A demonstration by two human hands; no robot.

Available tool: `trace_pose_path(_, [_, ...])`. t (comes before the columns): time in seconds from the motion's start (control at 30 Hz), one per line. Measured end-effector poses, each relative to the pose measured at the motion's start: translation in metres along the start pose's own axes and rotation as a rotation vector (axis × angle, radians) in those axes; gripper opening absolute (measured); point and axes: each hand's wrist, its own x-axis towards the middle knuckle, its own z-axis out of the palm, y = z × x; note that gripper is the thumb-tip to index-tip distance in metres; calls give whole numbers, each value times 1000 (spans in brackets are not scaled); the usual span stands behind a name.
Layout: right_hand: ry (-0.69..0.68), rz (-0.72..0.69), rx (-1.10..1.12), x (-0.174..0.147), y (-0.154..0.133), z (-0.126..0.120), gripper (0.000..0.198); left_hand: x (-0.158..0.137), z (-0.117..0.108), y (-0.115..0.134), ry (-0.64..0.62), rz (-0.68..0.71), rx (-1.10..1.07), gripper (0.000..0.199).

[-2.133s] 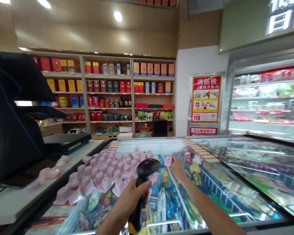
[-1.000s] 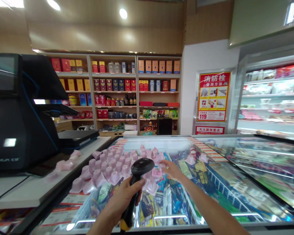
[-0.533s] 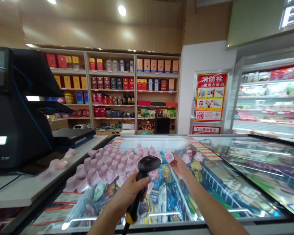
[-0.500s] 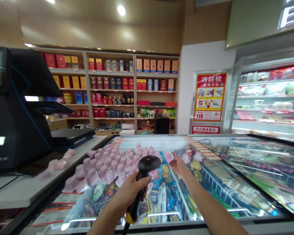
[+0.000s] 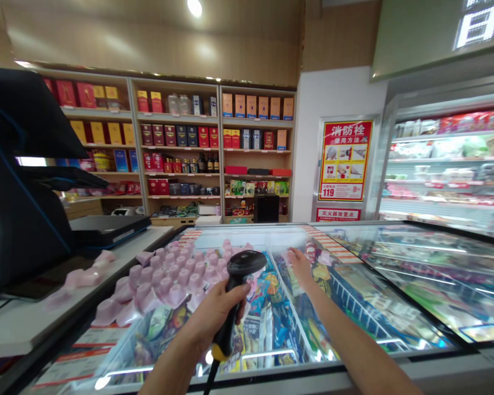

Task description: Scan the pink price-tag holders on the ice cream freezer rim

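My left hand is closed around the handle of a black barcode scanner with yellow at its base. The scanner's head points forward over the glass freezer top, and its cable hangs down. My right hand is stretched forward over the glass, smeared by motion. Something pinkish shows faintly at its fingertips; whether the fingers grip it I cannot make out. A pink cup-shaped piece lies just right of this hand. Many similar pink cups stand crowded on the glass to the left.
Coloured packets lie in baskets under the glass. A dark scale with a screen stands on the white counter at left, with several pink cups beside it. Shelves of boxes and a lit cooler are behind.
My right hand has moved forward and slightly right; the labelled pink cup it held is no longer clearly visible. My left hand still holds the scanner. The view has shifted slightly.
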Motion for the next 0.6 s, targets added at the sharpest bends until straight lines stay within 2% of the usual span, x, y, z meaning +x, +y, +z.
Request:
trace_pose_path(0.1, [52, -290, -516, 5, 8, -12, 33, 7, 1, -1, 70, -6, -29, 23])
trace_pose_path(0.17, [47, -393, -743, 8, 14, -22, 31, 12, 2, -4, 95, -1, -51, 23])
trace_pose_path(0.27, [50, -407, -973, 10, 20, -41, 30, 18, 0, -9, 115, 4, -82, 24])
trace_pose_path(0.33, [130, -371, -1069, 10, 19, -48, 30, 21, -2, -13, 119, -1, -88, 25])
trace_pose_path(0.43, [260, -342, -1088, 6, 9, -38, 32, 25, -5, -19, 140, 0, -86, 26])
trace_pose_path(0.5, [161, -322, -1020, -3, -1, -16, 33, 27, -7, -22, 162, 21, -81, 26])
trace_pose_path(0.6, [-172, -229, -956, -20, -11, 29, 41, 28, -9, -25, 176, 27, -79, 25])
